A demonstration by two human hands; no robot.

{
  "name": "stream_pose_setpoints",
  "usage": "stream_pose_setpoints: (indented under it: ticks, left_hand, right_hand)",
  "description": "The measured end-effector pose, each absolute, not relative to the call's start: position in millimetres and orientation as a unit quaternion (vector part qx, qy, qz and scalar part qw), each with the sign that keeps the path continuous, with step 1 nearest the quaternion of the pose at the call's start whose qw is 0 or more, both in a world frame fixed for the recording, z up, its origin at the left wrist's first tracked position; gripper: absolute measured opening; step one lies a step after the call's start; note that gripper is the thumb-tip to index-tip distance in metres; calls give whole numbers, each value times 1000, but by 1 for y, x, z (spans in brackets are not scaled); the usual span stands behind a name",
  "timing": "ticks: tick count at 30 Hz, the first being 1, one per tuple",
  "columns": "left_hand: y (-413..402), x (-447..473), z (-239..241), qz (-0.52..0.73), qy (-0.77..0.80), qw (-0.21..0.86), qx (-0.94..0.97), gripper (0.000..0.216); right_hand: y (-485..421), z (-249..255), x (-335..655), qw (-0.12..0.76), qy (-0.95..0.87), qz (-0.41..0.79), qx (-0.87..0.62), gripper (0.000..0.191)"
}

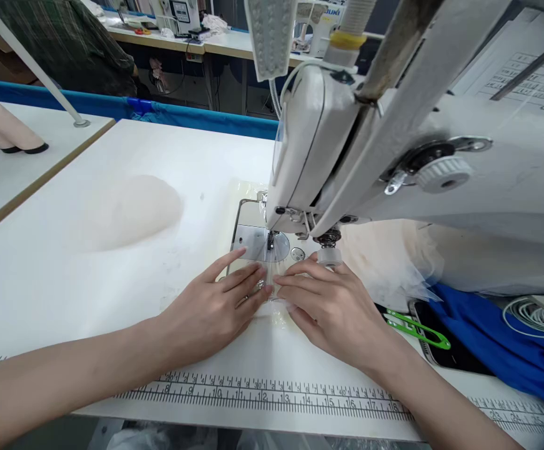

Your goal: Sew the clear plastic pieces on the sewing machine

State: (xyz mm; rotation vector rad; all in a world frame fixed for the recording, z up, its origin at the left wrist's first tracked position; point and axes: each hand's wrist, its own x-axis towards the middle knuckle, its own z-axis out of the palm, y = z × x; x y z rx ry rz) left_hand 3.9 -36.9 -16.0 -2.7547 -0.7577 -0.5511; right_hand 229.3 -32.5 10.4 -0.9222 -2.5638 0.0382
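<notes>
Sheer pale fabric (275, 272) lies under the needle area of a white sewing machine (309, 144), and its edges are hard to make out. My left hand (222, 306) rests palm down to the left of the presser foot (270, 240), fingers stretched and spread toward the fabric; its thumb is mostly hidden. From the right, my right hand (330, 303) lies with its fingers extended, tips touching the fabric just in front of the metal needle plate (250, 240). Whether either thumb pinches the fabric underneath cannot be seen.
A ruler strip (262, 397) runs along the table's front edge. At right lie sheer fabric (388, 256), green thread snips (416, 329), a dark phone (454, 350) and blue cloth (501, 350). A round beige piece (143, 209) lies left. Another person's sleeve (65, 50) shows behind.
</notes>
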Motion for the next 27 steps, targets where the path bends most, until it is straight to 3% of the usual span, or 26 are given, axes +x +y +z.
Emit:
stream_pose_setpoints:
  ticks: [21,27]
  left_hand:
    - [3,8,-24,-213,-298,80,-927,32]
    - [4,7,-15,-213,-350,-43,-911,32]
  right_hand:
    - [-8,-12,229,219,-889,-136,-377,27]
    - [-10,-15,226,270,-879,-102,-380,25]
